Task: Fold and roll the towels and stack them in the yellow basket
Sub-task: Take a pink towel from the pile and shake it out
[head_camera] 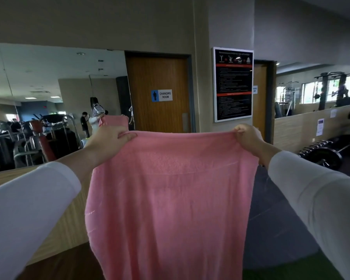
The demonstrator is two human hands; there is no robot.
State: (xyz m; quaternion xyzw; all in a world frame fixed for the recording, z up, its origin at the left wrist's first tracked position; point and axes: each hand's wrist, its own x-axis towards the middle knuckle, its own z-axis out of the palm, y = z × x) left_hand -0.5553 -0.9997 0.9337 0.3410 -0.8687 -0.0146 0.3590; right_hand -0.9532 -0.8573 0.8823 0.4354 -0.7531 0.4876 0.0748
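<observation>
Pink terry cloth fills the middle of the view: the towel (pixel 170 199) hangs spread open in the air in front of the person, its top edge stretched almost straight between two raised hands. The left hand (pixel 109 137) grips the upper left corner, its fingers (pixel 127 136) curled over the hem. The right hand (pixel 249 136) is clamped on the upper right corner in the same way. A faint woven band crosses the fabric below the top edge, and the lower end runs out of view. Behind it are a wooden door (pixel 160 77) and a wall mirror (pixel 49 87).
</observation>
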